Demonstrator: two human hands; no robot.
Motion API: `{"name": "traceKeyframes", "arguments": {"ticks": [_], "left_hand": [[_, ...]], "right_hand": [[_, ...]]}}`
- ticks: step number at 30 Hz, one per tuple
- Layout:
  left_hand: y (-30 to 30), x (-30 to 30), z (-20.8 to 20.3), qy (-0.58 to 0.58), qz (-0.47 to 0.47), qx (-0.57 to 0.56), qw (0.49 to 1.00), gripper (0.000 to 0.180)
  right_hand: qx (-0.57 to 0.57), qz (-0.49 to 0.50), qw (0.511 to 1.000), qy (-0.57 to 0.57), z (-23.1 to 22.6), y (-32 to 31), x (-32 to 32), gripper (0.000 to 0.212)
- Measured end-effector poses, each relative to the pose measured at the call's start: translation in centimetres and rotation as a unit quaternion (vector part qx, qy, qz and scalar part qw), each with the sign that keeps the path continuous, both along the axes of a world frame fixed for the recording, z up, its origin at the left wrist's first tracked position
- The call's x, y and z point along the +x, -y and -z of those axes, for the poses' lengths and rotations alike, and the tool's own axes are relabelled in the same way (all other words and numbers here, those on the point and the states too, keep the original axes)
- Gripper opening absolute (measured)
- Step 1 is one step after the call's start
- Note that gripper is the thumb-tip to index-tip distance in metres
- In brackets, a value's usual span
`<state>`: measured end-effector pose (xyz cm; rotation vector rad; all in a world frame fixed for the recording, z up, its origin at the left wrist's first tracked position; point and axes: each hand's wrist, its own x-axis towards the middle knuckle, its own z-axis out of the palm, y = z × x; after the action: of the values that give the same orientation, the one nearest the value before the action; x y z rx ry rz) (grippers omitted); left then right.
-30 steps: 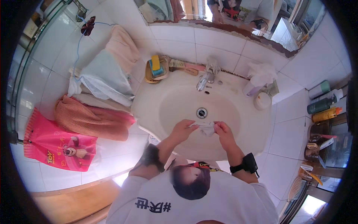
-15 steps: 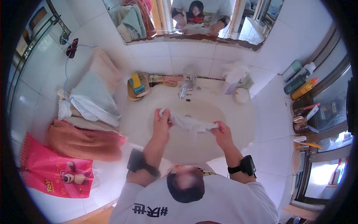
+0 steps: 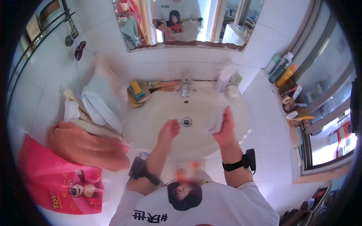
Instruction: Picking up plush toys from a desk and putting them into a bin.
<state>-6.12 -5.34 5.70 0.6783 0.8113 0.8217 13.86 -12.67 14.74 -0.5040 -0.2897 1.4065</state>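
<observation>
Over the right side of the white washbasin [image 3: 158,145], my right hand [image 3: 226,128] holds a thin white cloth [image 3: 215,117] that hangs beside the palm and is smeared by motion. My left hand [image 3: 169,130] is above the left part of the bowl with its fingers curled in. Nothing shows in it, though it is slightly blurred. Between the hands the metal drain [image 3: 186,121] is visible. Beyond it stands the chrome faucet [image 3: 184,89], which neither hand touches.
On the basin's back left sit a soap dish [image 3: 138,101] with a yellow-and-blue sponge [image 3: 137,89] and brushes. A white jar [image 3: 232,91] and pump bottle [image 3: 223,81] stand back right. Towels [image 3: 88,147] hang left; bottles [image 3: 283,76] line the right ledge. A mirror [image 3: 211,22] is ahead.
Half a second ago both hands held the white cloth stretched between them. The left hand has let go, and the cloth is now at the right hand. The hands are lower relative to the faucet.
</observation>
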Motion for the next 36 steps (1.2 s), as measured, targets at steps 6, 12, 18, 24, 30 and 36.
{"name": "traceKeyframes", "arguments": {"ticks": [6, 12, 18, 24, 30, 36], "left_hand": [[7.8, 2.9, -5.3, 0.181, 0.224, -0.135, 0.948, 0.048], [13.3, 5.6, -4.9, 0.024, 0.229, -0.022, 0.973, 0.038], [17.6, 9.2, -7.4, 0.124, 0.271, -0.012, 0.954, 0.047], [27.5, 13.8, -10.7, 0.373, 0.401, -0.131, 0.826, 0.047], [45.4, 16.0, -10.2, 0.187, 0.613, 0.015, 0.767, 0.046], [57.9, 12.9, -11.7, 0.077, 0.767, 0.357, 0.528, 0.046]], "right_hand": [[-0.161, 0.007, 0.982, 0.095, 0.3, 5.5, -8.8, 0.044], [-0.161, 0.23, 0.748, 0.601, 2.5, 12.8, -8.0, 0.021], [-0.181, 0.172, 0.754, 0.608, 0.9, 21.9, -5.5, 0.03], [0.176, -0.073, 0.836, 0.515, -3.2, 38.9, -1.7, 0.056], [0.292, 0.308, 0.903, -0.066, -3.3, 50.9, -1.9, 0.07], [0.082, 0.67, 0.728, -0.122, -2.3, 63.4, -1.6, 0.041]]}}
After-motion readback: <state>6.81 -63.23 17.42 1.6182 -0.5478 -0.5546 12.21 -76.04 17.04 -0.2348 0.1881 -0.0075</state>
